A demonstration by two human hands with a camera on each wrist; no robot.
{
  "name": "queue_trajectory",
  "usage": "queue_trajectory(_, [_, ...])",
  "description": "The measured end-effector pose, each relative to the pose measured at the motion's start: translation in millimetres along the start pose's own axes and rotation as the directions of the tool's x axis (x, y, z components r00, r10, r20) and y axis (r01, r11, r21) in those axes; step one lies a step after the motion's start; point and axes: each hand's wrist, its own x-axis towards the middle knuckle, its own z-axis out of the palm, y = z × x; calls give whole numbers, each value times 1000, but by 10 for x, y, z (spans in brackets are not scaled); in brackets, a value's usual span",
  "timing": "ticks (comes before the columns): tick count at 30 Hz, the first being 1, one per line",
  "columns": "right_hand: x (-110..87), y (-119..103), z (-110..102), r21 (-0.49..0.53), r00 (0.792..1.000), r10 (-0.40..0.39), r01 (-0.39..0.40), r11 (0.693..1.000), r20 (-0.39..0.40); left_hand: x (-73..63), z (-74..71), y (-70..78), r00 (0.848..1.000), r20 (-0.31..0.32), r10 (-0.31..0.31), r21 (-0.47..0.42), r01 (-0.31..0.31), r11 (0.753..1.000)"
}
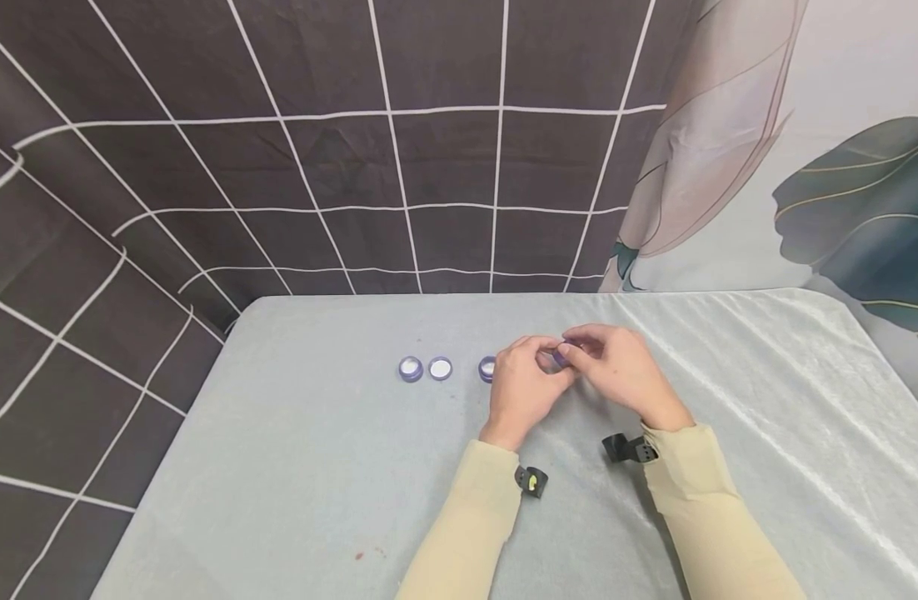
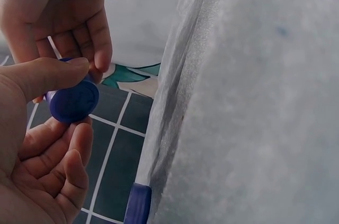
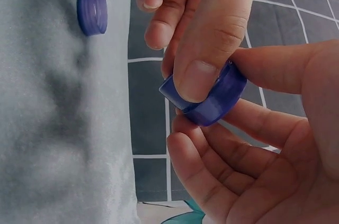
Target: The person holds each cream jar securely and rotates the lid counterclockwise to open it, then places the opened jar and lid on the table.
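Note:
Both hands hold a small purple screw-top jar (image 3: 225,97) between them, raised off the table. In the right wrist view the left hand's thumb (image 3: 198,78) presses one part of it, while the right hand (image 1: 620,371) grips the wider ribbed-looking ring from the other side. The left hand (image 1: 522,387) pinches the jar's flat round end (image 2: 74,102) between thumb and fingers. Beside the left hand, a purple-rimmed round piece (image 1: 486,368) lies on the table, partly hidden by that hand. Further left sit two more purple-rimmed round pieces (image 1: 411,369) with pale centres, side by side.
A grey velvety cloth covers the table (image 1: 301,467). Behind it hangs a dark curtain (image 1: 444,158) with a white grid, and a leaf-patterned curtain (image 1: 729,225) at the right. Small reddish specks (image 1: 359,556) mark the cloth near the front.

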Motion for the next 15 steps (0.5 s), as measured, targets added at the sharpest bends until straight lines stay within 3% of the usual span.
queue_trajectory(15, [20,77,-23,15,996,-74,74,997,38,2,1,-13,1000,-4,20,9,-20,1000])
